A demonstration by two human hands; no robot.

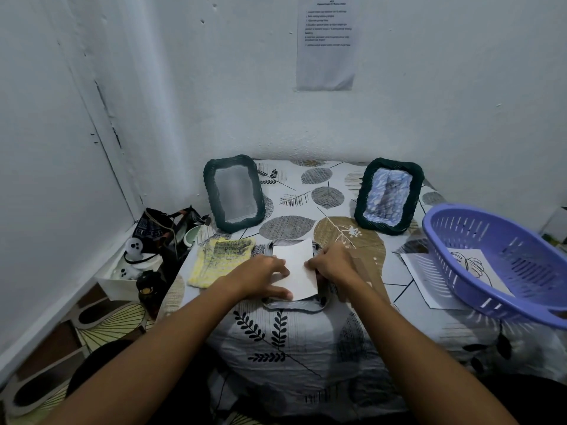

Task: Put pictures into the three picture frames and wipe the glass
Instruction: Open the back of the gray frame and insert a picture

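A tabletop [306, 348] draped in a white cloth printed with grey, brown and black leaves sits in a corner of white walls. Beyond its left edge stands a clutter of small things, among them a white ghost-shaped figure [134, 248] in a white box.

Near the back left corner a dark green wicker picture frame [234, 193] stands upright with no picture behind its glass. In front of it, near the left edge, lies a yellow knitted cloth [220, 261] with dark smudges.

At the middle, a third frame [291, 304] lies flat, mostly hidden by a blank white card [297, 271] resting on it. The left hand [262, 276] rests on the card's left edge with fingers spread and fairly straight. The right hand [331, 261] pinches the card's right edge with curled fingers.

Near the back right corner a second dark green wicker frame [389, 196] stands upright, holding a picture of a grey cat on blue.

At the right edge a purple slotted plastic basket [497, 259] sits tilted over a white sheet [426, 280] with a line drawing of a leaf.

A printed paper notice [325, 41] hangs on the back wall.
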